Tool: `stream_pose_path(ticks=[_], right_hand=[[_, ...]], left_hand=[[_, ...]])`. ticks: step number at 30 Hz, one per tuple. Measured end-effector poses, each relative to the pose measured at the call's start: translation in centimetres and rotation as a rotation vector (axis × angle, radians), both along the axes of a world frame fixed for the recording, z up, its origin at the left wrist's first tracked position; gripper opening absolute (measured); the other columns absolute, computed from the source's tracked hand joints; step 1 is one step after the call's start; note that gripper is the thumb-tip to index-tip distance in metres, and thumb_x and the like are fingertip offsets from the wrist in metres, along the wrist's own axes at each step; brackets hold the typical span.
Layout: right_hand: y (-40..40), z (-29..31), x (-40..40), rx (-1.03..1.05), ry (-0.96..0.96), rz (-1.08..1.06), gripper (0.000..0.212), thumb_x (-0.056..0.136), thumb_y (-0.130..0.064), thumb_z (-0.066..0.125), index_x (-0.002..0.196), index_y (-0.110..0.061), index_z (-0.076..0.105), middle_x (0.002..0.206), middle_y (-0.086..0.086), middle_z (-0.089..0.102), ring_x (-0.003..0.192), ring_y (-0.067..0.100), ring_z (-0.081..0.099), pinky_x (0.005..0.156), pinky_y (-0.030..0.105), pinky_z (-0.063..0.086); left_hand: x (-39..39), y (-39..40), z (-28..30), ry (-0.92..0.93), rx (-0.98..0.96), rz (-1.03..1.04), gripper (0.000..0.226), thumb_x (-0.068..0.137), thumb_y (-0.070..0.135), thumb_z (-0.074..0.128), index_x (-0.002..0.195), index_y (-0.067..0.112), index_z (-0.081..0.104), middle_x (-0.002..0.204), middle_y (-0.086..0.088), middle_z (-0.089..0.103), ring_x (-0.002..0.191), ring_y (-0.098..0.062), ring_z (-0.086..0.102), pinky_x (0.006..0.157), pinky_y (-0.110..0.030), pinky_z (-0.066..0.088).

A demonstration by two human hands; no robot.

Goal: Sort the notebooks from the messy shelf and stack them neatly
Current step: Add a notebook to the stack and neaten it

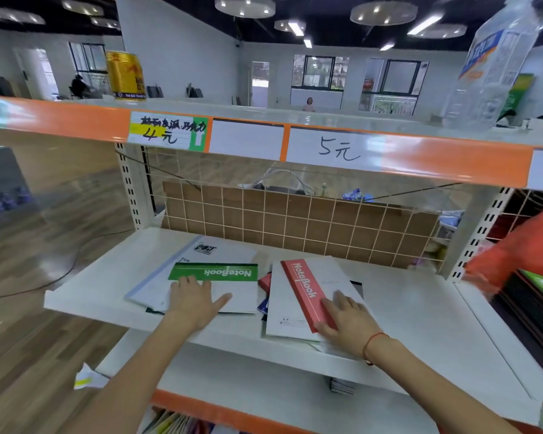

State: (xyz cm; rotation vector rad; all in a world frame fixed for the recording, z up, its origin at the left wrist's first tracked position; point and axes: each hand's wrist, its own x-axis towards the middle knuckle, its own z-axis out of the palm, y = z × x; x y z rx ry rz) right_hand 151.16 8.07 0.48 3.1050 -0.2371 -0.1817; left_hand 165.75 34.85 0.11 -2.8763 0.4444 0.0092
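On shelf (pixel 107 296): both hands flat atop notebooks.

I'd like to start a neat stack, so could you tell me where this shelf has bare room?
Bare: the shelf right of the red notebook, to the upright, and the left end beside the green notebook. Crowded: the middle, under the left hand and right hand.

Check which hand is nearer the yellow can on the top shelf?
Left. The left hand lies on the green notebook, below the can; the right hand is farther right, on the red notebook.
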Motion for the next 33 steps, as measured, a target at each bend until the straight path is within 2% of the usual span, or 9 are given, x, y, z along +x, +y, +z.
stream_pose_path(ticks=[4, 7, 10, 12, 14, 21, 24, 28, 33], right_hand=[[0.3, 0.5, 0.2, 0.063, 0.067, 0.079, 0.085, 0.083, -0.074, 0.031, 0.148, -0.024, 0.012, 0.152, 0.006, 0.018, 0.135, 0.027, 0.022, 0.113, 0.038, 0.023], [0.0, 1.5, 0.5, 0.016, 0.113, 0.105, 0.083, 0.083, -0.074, 0.034, 0.148, -0.025, 0.015, 0.149, 0.005, 0.027, 0.131, 0.027, 0.029, 0.108, 0.039, 0.031], [0.1, 1.6, 1.0, -0.046, 0.047, 0.138, 0.111, 0.06, -0.091, 0.0, 0.144, -0.022, 0.025, 0.139, 0.007, 0.042, 0.121, 0.026, 0.041, 0.096, 0.037, 0.04], [0.4, 1.0, 1.4, -0.078, -0.025, 0.131, 0.139, 0.033, -0.09, -0.028, 0.137, -0.02, 0.033, 0.128, 0.007, 0.051, 0.11, 0.025, 0.048, 0.088, 0.035, 0.043], [0.7, 0.4, 1.7, -0.099, -0.081, 0.106, 0.146, 0.027, -0.085, -0.038, 0.132, -0.018, 0.038, 0.122, 0.009, 0.054, 0.104, 0.025, 0.051, 0.085, 0.034, 0.044], [0.4, 0.0, 1.1, -0.095, -0.152, 0.106, 0.129, 0.045, -0.08, -0.03, 0.131, -0.014, 0.04, 0.122, 0.012, 0.052, 0.106, 0.027, 0.049, 0.086, 0.035, 0.041], [-0.2, -0.3, 0.8, -0.073, -0.163, 0.111, 0.125, 0.055, -0.085, -0.026, 0.128, -0.012, 0.044, 0.12, 0.013, 0.053, 0.105, 0.029, 0.05, 0.085, 0.036, 0.041], [-0.1, -0.4, 0.8, -0.066, -0.171, 0.1, 0.1, 0.063, -0.068, -0.008, 0.129, -0.013, 0.042, 0.123, 0.012, 0.05, 0.108, 0.029, 0.047, 0.087, 0.037, 0.04], [-0.3, -0.7, 1.1, -0.072, -0.18, 0.099, 0.098, 0.062, -0.068, -0.007, 0.128, -0.014, 0.042, 0.123, 0.01, 0.051, 0.108, 0.028, 0.047, 0.089, 0.036, 0.039]], left_hand=[[-0.5, -2.0, 0.3, 0.023, -0.085, -0.027, 0.087, 0.081, 0.08, 0.021, 0.123, 0.012, 0.056, 0.125, -0.014, 0.048, 0.114, -0.028, 0.045, 0.096, -0.036, 0.034], [-0.3, -2.1, 0.5, 0.11, -0.122, -0.042, 0.089, 0.076, 0.082, 0.036, 0.129, 0.012, 0.053, 0.141, -0.015, 0.035, 0.129, -0.032, 0.033, 0.106, -0.043, 0.027], [-0.1, -1.8, 0.3, 0.2, -0.142, -0.029, 0.091, 0.078, 0.078, 0.043, 0.139, 0.011, 0.04, 0.146, -0.016, 0.032, 0.133, -0.034, 0.031, 0.106, -0.042, 0.03], [-0.1, -2.0, 0.3, 0.118, -0.133, -0.048, 0.077, 0.085, 0.073, 0.037, 0.127, 0.01, 0.051, 0.127, -0.012, 0.051, 0.116, -0.027, 0.049, 0.09, -0.034, 0.043], [-0.2, -2.5, 0.5, 0.014, -0.084, -0.063, 0.066, 0.09, 0.067, 0.032, 0.11, 0.011, 0.06, 0.111, -0.007, 0.059, 0.099, -0.02, 0.056, 0.075, -0.028, 0.044], [0.7, -5.3, 0.5, 0.018, 0.135, 0.004, 0.094, 0.07, 0.091, 0.015, 0.096, 0.017, 0.066, 0.101, -0.004, 0.058, 0.088, -0.016, 0.056, 0.078, -0.026, 0.047], [1.1, -5.8, 0.8, 0.143, 0.187, 0.027, 0.101, 0.061, 0.097, 0.017, 0.104, 0.018, 0.064, 0.105, -0.001, 0.061, 0.096, -0.018, 0.057, 0.088, -0.031, 0.045], [1.3, -5.9, 1.3, 0.262, 0.248, 0.052, 0.106, 0.056, 0.098, 0.029, 0.123, 0.019, 0.055, 0.123, -0.002, 0.056, 0.113, -0.022, 0.052, 0.095, -0.035, 0.041], [1.2, -6.3, 1.0, 0.144, 0.123, 0.011, 0.104, 0.058, 0.098, 0.02, 0.107, 0.017, 0.064, 0.107, -0.002, 0.063, 0.099, -0.023, 0.06, 0.083, -0.032, 0.048]])
